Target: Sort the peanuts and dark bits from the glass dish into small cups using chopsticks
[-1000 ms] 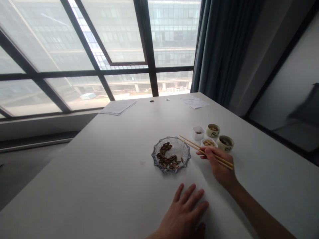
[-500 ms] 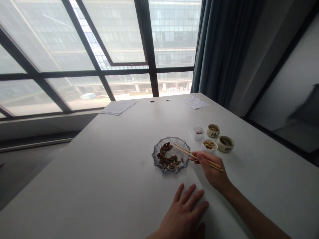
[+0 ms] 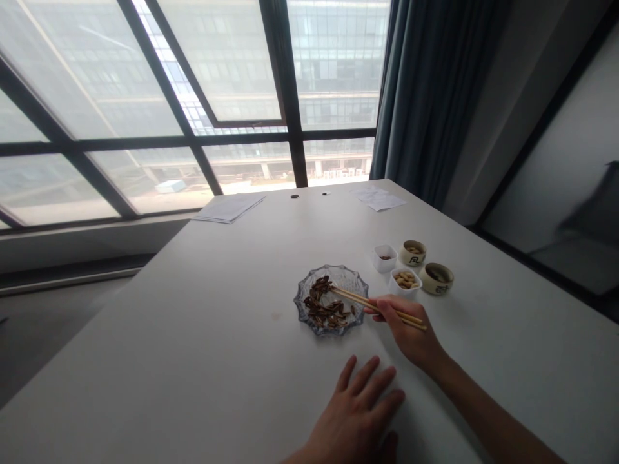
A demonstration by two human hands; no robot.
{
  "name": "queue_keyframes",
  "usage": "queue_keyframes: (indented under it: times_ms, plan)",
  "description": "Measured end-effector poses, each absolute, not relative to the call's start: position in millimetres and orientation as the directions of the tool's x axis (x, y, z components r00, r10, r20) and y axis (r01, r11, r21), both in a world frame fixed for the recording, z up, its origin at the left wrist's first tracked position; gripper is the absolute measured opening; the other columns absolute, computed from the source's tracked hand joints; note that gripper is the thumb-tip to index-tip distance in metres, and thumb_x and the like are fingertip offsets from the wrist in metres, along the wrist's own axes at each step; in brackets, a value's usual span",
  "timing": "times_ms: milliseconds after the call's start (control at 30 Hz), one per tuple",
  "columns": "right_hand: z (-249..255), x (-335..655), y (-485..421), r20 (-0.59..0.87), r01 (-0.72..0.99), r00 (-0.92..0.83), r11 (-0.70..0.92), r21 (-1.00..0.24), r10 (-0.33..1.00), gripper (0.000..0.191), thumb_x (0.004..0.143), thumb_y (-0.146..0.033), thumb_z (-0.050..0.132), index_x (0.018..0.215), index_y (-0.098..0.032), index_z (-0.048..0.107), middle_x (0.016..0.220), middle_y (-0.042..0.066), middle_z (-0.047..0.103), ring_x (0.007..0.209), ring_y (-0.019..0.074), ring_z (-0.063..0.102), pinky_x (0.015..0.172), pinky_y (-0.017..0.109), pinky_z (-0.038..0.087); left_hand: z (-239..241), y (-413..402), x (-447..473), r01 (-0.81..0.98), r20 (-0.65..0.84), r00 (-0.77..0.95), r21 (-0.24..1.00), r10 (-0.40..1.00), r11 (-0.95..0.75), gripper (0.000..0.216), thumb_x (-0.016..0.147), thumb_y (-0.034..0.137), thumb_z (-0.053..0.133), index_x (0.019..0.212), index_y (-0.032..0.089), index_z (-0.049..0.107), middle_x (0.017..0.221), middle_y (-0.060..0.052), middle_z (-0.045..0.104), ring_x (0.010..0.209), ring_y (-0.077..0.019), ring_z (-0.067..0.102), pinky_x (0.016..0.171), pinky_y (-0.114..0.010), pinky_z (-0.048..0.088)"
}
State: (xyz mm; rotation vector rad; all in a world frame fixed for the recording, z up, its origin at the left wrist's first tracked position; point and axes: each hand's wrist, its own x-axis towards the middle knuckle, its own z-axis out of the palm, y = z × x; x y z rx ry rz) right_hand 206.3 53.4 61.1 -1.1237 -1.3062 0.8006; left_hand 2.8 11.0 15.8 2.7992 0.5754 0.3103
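Note:
My right hand [image 3: 409, 332] is closed round a pair of wooden chopsticks [image 3: 372, 303]. Their tips reach over a scalloped glass dish [image 3: 355, 285] and sit among the dark seeds [image 3: 325, 308] in it. My left hand [image 3: 355, 415] lies flat on the white table [image 3: 217, 335] near the front edge, fingers spread, holding nothing. Just right of the dish stands a small white cup of pale nuts [image 3: 405, 280].
Behind the nut cup are another small white cup [image 3: 385, 257] and two round ceramic cups [image 3: 412, 252] [image 3: 437, 278]. Papers [image 3: 229, 207] [image 3: 380, 198] lie at the table's far end by the window. A dark curtain [image 3: 430, 96] hangs at the back right.
My right hand has carried the chopsticks leftward from beside the small cups to over the glass dish; their tips now rest among the seeds. My left hand has stayed put.

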Motion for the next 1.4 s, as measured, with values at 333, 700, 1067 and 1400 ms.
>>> queue_keyframes:
  times_ms: [333, 700, 1067, 1400]
  plan:
    - [59, 211, 54, 0.326, 0.099, 0.3, 0.311, -0.945, 0.897, 0.037, 0.1, -0.049, 0.067, 0.103, -0.016, 0.083, 0.095, 0.012, 0.084, 0.086, 0.0278, 0.082, 0.079, 0.039, 0.07, 14, 10, 3, 0.355, 0.165, 0.895, 0.299, 0.415, -0.886, 0.045, 0.106, 0.046, 0.056, 0.147, 0.029, 0.051, 0.165, -0.001, 0.041, 0.153, -0.0329, 0.034, 0.125, -0.064, 0.024]
    - [91, 244, 59, 0.393, 0.183, 0.725, 0.393, -0.901, 0.565, 0.043, 0.093, -0.053, 0.073, 0.099, -0.011, 0.081, 0.088, 0.013, 0.083, 0.077, 0.0279, 0.082, 0.078, 0.041, 0.071, 15, 10, 2, 0.353, 0.148, 0.899, 0.316, 0.413, -0.881, 0.045, 0.104, 0.043, 0.06, 0.146, 0.028, 0.051, 0.165, -0.002, 0.041, 0.153, -0.0326, 0.034, 0.125, -0.063, 0.022]
    - [88, 257, 62, 0.397, 0.195, 0.724, 0.385, -0.902, 0.564, 0.046, 0.094, -0.057, 0.069, 0.099, -0.012, 0.079, 0.09, 0.013, 0.082, 0.077, 0.0263, 0.081, 0.076, 0.039, 0.069, 15, 9, 3, 0.369, 0.133, 0.894, 0.321, 0.428, -0.872, 0.044, 0.107, 0.048, 0.054, 0.147, 0.029, 0.05, 0.166, -0.001, 0.04, 0.154, -0.0314, 0.032, 0.125, -0.063, 0.022]
    - [81, 233, 54, 0.421, 0.175, 0.485, 0.386, -0.906, 0.767, 0.036, 0.099, -0.05, 0.067, 0.1, -0.016, 0.079, 0.095, 0.011, 0.082, 0.08, 0.0257, 0.081, 0.079, 0.041, 0.07, 17, 10, 3, 0.356, 0.138, 0.898, 0.33, 0.418, -0.874, 0.046, 0.105, 0.044, 0.057, 0.148, 0.028, 0.05, 0.166, -0.003, 0.04, 0.154, -0.0335, 0.032, 0.124, -0.065, 0.023]
